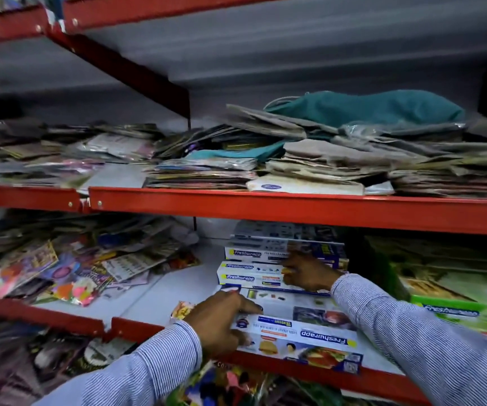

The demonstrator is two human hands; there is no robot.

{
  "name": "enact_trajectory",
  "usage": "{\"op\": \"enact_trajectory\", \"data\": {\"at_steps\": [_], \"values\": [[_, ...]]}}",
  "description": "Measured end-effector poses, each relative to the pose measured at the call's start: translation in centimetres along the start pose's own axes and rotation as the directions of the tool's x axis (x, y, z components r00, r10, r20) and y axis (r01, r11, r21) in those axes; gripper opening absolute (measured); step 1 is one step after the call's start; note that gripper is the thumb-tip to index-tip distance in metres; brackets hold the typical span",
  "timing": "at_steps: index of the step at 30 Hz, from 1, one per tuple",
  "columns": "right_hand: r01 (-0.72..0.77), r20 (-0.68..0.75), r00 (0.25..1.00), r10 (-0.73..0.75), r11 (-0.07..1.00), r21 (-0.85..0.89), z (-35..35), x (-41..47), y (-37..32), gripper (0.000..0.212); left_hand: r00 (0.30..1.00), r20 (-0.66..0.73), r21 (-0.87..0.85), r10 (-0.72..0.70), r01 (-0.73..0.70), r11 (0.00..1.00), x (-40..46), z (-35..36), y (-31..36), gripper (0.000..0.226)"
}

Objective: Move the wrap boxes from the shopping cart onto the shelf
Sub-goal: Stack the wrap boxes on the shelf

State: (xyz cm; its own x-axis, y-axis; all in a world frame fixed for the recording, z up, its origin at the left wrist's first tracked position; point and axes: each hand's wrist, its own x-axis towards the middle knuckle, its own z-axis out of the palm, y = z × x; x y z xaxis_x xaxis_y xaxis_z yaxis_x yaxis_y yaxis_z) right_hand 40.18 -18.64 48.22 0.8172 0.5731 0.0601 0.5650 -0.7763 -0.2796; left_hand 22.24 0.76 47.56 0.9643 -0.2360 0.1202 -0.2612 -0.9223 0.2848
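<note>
Our left hand [217, 320] grips the left end of the front wrap box [300, 332], lying lengthwise along the shelf [136, 325] edge. Farther right and deeper, our right hand [306, 272] rests fingers spread on the stacked boxes [254, 275], gripping nothing.

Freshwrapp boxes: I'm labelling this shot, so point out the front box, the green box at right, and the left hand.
Front Freshwrapp box [306, 336], head view, on its printed front face.
Green box [453, 310], head view, on its blue logo band.
Left hand [221, 320], head view, on its back.
</note>
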Motion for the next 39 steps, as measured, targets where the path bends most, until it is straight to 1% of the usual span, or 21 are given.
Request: {"op": "enact_trajectory", "data": {"at_steps": [3, 7, 10, 13, 15, 19, 21, 22, 23, 25, 30, 33, 36, 37, 39], "values": [[-0.011, -0.083, 0.996, 0.015, 0.999, 0.041, 0.5, -0.1, 1.1, 0.051, 1.000, 0.009, -0.003, 0.015, -0.015, 1.000, 0.9, 0.2, -0.5, 0.057], [0.026, -0.230, 0.973, -0.025, 1.000, 0.002, 0.1, -0.5, 1.8, 0.042, 1.000, 0.021, 0.009, 0.012, -0.012, 1.000, 2.6, 0.2, -0.7, 0.058], [0.023, -0.251, 0.968, -0.018, 1.000, 0.015, -1.2, -0.8, 1.8, 0.041, 1.000, 0.016, -0.005, 0.023, -0.023, 1.000, 4.5, -0.4, -0.5, 0.058], [0.040, -0.275, 0.961, -0.027, 0.998, 0.042, -2.7, -1.4, 1.8, 0.026, 1.000, -0.009, -0.035, 0.015, -0.015, 0.999, 6.8, -0.8, -0.1, 0.057], [0.066, -0.259, 0.964, -0.056, 0.997, 0.033, -3.6, -2.3, 1.5, 0.021, 0.999, -0.046, -0.061, -0.016, 0.013, 0.998, 8.3, -0.7, -0.1, 0.054], [0.056, -0.078, 0.995, -0.056, 0.998, -0.012, -4.2, -4.3, 1.4, 0.029, 0.991, -0.133, -0.049, -0.013, 0.007, 0.999, 10.9, 1.1, -0.6, 0.052], [0.019, -0.003, 1.000, -0.020, 0.998, -0.055, -3.6, -5.2, 1.7, 0.040, 0.988, -0.156, 0.041, 0.008, -0.002, 0.999, 11.5, 2.3, -0.9, 0.051], [-0.004, 0.009, 1.000, 0.005, 0.997, -0.076, -3.1, -5.6, 1.8, 0.046, 0.985, -0.170, 0.108, 0.020, -0.001, 0.994, 11.7, 2.8, -1.1, 0.050], [-0.028, -0.003, 1.000, 0.028, 0.996, -0.089, -2.7, -6.0, 2.0, 0.053, 0.982, -0.187, 0.155, 0.032, -0.003, 0.988, 11.7, 3.3, -1.2, 0.049], [-0.044, -0.062, 0.997, 0.039, 0.996, -0.074, -1.9, -6.4, 2.1, 0.057, 0.974, -0.221, 0.164, 0.058, -0.022, 0.986, 11.5, 3.9, -1.6, 0.046], [-0.064, -0.081, 0.995, 0.056, 0.993, -0.098, -1.0, -6.3, 2.0, 0.043, 0.949, -0.299, 0.118, 0.099, -0.066, 0.991, 11.1, 4.8, -2.0, 0.042], [-0.069, -0.080, 0.995, 0.059, 0.991, -0.116, -0.5, -6.3, 1.9, 0.033, 0.951, -0.295, 0.137, 0.095, -0.056, 0.989, 11.0, 5.2, -2.0, 0.042], [-0.083, -0.098, 0.993, 0.070, 0.986, -0.143, -0.2, -6.6, 1.9, 0.028, 0.965, -0.256, 0.225, 0.055, 0.005, 0.974, 10.6, 5.5, -1.8, 0.046], [-0.082, -0.103, 0.992, 0.066, 0.983, -0.165, -0.2, -6.9, 1.7, 0.031, 0.968, -0.248, 0.271, 0.046, 0.024, 0.962, 10.4, 5.6, -1.5, 0.050], [-0.051, -0.132, 0.991, 0.018, 0.967, -0.251, 0.8, -7.9, 1.5, 0.047, 0.965, -0.262, 0.321, 0.030, 0.058, 0.945, 8.8, 6.4, -1.1, 0.059]]}}
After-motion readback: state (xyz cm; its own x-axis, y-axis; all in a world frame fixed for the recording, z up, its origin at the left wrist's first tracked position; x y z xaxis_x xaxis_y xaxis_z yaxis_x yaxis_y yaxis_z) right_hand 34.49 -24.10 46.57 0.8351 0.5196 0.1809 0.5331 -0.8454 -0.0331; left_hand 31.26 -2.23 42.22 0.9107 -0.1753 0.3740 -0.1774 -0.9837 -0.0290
